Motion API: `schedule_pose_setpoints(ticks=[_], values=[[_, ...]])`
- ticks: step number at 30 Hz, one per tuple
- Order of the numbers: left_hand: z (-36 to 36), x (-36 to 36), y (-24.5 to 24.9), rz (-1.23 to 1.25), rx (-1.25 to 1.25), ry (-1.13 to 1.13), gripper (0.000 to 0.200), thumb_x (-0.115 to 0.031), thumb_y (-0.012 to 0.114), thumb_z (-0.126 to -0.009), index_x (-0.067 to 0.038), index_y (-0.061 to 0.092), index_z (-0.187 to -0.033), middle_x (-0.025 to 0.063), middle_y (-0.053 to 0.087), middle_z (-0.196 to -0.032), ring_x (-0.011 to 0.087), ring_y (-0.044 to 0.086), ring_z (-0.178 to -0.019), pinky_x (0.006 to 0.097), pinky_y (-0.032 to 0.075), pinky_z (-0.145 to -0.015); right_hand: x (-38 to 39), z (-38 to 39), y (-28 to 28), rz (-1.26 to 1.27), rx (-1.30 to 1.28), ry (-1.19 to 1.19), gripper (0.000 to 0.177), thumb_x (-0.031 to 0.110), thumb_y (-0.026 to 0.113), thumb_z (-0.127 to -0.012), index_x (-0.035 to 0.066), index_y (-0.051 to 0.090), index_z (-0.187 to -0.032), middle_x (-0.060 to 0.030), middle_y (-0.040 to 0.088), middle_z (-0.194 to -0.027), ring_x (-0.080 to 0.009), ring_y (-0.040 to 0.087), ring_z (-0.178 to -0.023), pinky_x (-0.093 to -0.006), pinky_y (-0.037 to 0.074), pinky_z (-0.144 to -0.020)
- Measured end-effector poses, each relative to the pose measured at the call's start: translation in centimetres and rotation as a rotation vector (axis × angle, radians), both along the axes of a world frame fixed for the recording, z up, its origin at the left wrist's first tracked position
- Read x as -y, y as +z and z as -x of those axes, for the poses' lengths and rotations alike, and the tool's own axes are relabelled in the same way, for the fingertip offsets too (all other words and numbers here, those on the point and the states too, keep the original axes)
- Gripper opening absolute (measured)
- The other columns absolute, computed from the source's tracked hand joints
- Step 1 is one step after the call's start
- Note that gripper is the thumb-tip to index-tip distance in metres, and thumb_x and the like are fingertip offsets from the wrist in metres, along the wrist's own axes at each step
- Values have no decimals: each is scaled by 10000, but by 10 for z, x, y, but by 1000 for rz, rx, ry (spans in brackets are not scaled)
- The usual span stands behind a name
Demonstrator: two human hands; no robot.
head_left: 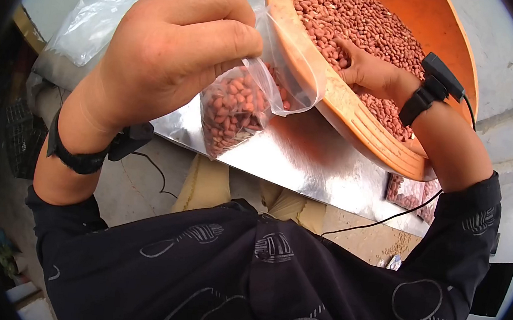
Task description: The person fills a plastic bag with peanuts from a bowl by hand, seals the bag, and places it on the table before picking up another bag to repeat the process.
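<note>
My left hand (184,48) is closed, pinching the top edge of a clear plastic bag (300,93) between thumb and fingers. The lower part of this bag is filled with reddish peanuts (237,106), and its mouth gapes toward the basin. Inside the large orange basin (358,133), my right hand (373,69) rests low among a heap of loose peanuts (368,23). Its visible digits are spread apart, with peanuts showing between them; the other fingers are hidden. The bag hangs at the basin's near left side, over the shiny metal table.
Clear plastic bags (94,21) lie at the table's far left. Filled peanut packets (411,193) sit under the basin's right side. A metal table (305,171) supports the basin. Black cables run from both wrist straps, and a dark crate (24,137) stands at left.
</note>
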State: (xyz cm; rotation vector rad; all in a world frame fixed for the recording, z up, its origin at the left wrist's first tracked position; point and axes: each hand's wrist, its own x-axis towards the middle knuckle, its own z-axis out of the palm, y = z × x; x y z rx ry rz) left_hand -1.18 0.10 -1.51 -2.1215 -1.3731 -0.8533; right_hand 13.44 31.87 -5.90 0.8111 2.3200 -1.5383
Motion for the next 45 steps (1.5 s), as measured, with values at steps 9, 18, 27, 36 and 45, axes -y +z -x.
schedule_pose_setpoints(ticks=[9,18,27,36,45], values=[[-6,-3,7,16,-29,0,198,67,714,-751,29,656,-936,125,633,-906,245,631,-741,300,509,-628,28,41,10,-99,-392,-63,129,113,699,-908,120,636,-1020,43,640,-794,-20,526,-606,-174,375,-477],[-1,2,7,38,-4,29,207,73,718,-755,8,655,-942,104,629,-920,232,631,-753,302,508,-640,1,21,41,-249,-412,12,60,84,674,-891,97,619,-911,54,496,-664,-17,435,-546,-191,279,-419],[-2,1,6,19,20,22,208,70,721,-759,-3,653,-941,94,623,-905,234,627,-753,307,506,-645,80,25,108,-58,-375,300,118,48,683,-889,12,668,-1000,7,641,-798,-66,562,-631,-212,452,-567],[-4,2,6,28,26,22,194,45,728,-769,-10,657,-941,97,627,-899,247,630,-747,309,500,-636,135,49,95,-276,-172,601,174,98,716,-870,-5,675,-1003,-11,643,-784,-98,597,-699,-240,488,-610],[-1,6,5,39,7,23,197,62,712,-773,-4,638,-943,100,623,-892,260,624,-752,323,496,-642,130,37,112,-250,-186,595,227,116,674,-907,-18,665,-1090,-51,690,-897,-130,676,-810,-255,560,-731]])
